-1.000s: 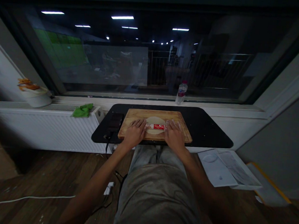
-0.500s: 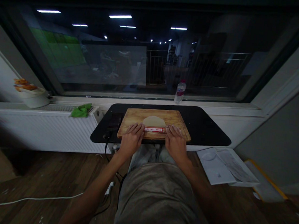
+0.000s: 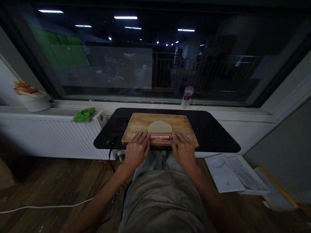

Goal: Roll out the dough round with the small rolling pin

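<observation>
A rolling pin (image 3: 159, 136) with a printed red and white label lies across the near part of a wooden cutting board (image 3: 136, 120). My left hand (image 3: 138, 144) has its fingers over the pin's left end. Over the right end, the fingers of my right hand (image 3: 182, 147) hold it the same way. Beneath the pin is a flat round of pale dough (image 3: 160, 126); its far half shows and its near part is mostly covered by the pin.
The board rests on a black table (image 3: 213, 135) with a dark object (image 3: 119, 125) at its left. A water bottle (image 3: 187, 96) stands on the windowsill behind. A green cloth (image 3: 84, 115) and a white pot (image 3: 35, 101) sit on the radiator. An open white box (image 3: 237, 173) is at lower right.
The rolling pin has rolled slightly toward me over the dough, and its label has turned. Both hands have moved a little nearer with it.
</observation>
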Demonstrator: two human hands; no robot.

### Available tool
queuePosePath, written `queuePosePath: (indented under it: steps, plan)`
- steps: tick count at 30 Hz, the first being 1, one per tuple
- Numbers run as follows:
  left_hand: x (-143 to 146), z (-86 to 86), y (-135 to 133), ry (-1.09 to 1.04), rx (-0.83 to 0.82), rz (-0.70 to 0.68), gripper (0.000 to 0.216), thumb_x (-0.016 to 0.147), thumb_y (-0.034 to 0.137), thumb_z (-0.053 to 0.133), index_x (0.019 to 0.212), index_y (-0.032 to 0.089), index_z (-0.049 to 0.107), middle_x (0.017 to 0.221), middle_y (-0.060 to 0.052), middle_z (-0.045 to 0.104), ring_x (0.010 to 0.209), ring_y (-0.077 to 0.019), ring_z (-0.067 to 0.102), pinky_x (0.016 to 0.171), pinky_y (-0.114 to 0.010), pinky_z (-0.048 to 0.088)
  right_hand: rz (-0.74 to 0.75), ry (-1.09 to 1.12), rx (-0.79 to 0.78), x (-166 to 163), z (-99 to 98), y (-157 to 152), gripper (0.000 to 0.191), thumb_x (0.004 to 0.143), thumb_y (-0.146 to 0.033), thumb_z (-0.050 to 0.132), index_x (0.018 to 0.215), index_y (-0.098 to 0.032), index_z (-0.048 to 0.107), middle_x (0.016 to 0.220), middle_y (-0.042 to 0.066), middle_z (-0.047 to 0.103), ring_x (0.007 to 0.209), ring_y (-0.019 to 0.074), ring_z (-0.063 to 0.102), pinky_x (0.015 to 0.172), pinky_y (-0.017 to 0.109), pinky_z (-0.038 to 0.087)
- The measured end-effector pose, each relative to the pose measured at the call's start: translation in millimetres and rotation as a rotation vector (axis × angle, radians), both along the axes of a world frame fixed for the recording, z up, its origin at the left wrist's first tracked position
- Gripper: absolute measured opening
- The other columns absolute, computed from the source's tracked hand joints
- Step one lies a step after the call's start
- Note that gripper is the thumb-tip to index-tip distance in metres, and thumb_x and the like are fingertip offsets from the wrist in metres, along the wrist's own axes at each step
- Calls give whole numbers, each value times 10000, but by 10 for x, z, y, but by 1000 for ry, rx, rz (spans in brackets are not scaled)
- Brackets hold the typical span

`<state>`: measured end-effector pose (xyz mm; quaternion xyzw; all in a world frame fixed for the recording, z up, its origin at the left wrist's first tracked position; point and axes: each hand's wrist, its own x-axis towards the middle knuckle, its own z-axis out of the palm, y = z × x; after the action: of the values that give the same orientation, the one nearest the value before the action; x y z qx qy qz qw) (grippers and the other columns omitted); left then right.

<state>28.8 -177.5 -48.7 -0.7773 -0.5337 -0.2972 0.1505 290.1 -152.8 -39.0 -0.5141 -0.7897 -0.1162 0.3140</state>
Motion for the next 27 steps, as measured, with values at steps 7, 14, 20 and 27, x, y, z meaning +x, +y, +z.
queuePosePath:
  steps: [7,14,20,27]
  plan:
    - [-50,-32,41,-42,2,-29,454,1135,227,532,1550,241,715,1602,-95,723,1491,-318,683,1344,-570,503,-2,6,-5,-4,58,-29,470,1075,-163,530,1461,-201,795,1482,145,784,1424,318,694,1277,513,514]
    - [-141,38,430,-53,-71,-74,419,1160,321,526,1527,236,711,1565,-108,746,1498,-305,673,1348,-536,494,37,-7,-57,32,41,210,516,1177,-325,421,1542,-139,735,1575,182,729,1522,334,641,1335,548,463]
    - [-130,183,954,68,-164,-91,450,1200,348,407,1492,171,701,1577,-146,728,1538,-288,629,1415,-519,370,35,-66,-178,-2,177,722,593,1212,-350,306,1605,-107,677,1671,174,651,1638,290,529,1420,511,311]
    - [-18,337,1464,130,-332,119,614,1207,377,293,1701,101,531,1743,-190,573,1702,-367,429,1381,-556,373,-126,-203,-336,-149,373,1301,610,1222,-380,290,1582,-118,707,1820,179,463,1738,358,338,1419,561,210]
